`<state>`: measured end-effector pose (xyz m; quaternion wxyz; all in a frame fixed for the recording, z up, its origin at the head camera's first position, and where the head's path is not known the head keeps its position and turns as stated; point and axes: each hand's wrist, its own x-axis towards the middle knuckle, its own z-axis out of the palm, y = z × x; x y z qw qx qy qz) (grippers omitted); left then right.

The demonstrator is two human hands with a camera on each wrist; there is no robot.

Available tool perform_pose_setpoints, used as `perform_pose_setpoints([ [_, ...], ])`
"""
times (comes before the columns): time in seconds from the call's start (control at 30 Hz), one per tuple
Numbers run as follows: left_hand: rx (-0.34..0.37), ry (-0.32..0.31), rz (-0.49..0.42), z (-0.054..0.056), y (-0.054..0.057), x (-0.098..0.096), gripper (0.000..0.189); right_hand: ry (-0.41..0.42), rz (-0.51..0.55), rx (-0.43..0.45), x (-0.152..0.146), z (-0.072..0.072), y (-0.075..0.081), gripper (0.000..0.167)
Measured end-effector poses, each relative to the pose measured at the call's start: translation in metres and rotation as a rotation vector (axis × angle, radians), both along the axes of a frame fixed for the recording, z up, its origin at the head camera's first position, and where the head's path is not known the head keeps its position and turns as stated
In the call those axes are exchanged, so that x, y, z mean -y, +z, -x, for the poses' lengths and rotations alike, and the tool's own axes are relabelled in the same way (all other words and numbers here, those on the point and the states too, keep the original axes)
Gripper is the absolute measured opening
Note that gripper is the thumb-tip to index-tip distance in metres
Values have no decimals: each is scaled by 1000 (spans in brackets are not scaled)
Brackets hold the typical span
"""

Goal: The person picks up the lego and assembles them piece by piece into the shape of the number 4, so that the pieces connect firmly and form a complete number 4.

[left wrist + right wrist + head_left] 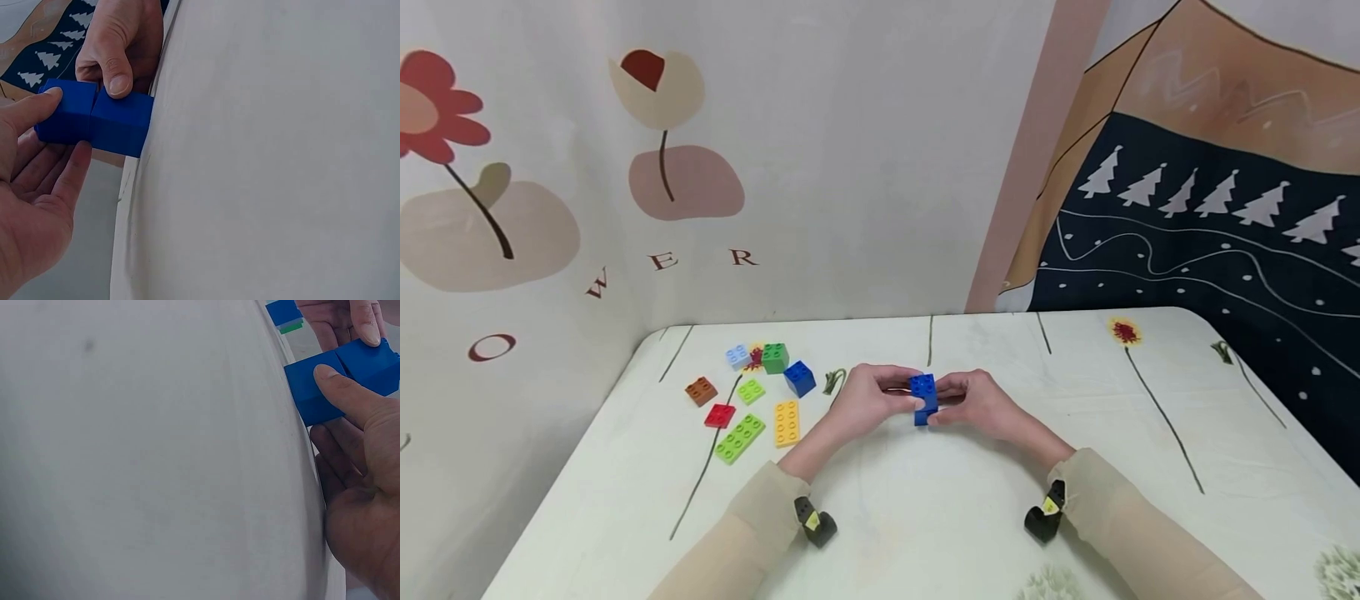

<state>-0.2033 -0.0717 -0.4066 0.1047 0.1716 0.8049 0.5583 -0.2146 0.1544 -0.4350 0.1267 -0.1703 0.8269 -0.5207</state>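
Observation:
Two blue toy bricks stand one above the other over the middle of the table, held between both hands. My left hand (863,400) pinches the upper blue brick (70,119), thumb on its near side and fingers behind. The lower blue brick (310,403) is in the grip of my right hand (987,407), with the thumb flat against its face. A thin wedge-shaped gap shows along the seam between the bricks in both wrist views, so the upper one sits slightly tilted. Studs show on the top of the upper brick in the head view.
Loose bricks lie left of my hands: yellow (787,423), long lime (740,439), small lime (751,392), red (719,416), brown (701,391), light blue (738,357), green (775,358) and another blue brick (800,378). A printed cloth (880,525) covers the table; curtains hang behind.

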Motion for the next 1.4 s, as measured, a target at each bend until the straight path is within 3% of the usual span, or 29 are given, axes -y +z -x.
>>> perform_pose_setpoints([
  [0.67, -38, -11, 103, 3, 10, -5, 35, -40, 3, 45, 3, 0, 1, 38],
  [0.97, 8, -13, 91, 5, 13, -5, 35, -39, -12, 36, 3, 0, 3, 36],
  [1.4, -3, 0, 81, 3, 10, -3, 35, -21, -5, 26, 3, 0, 2, 36],
])
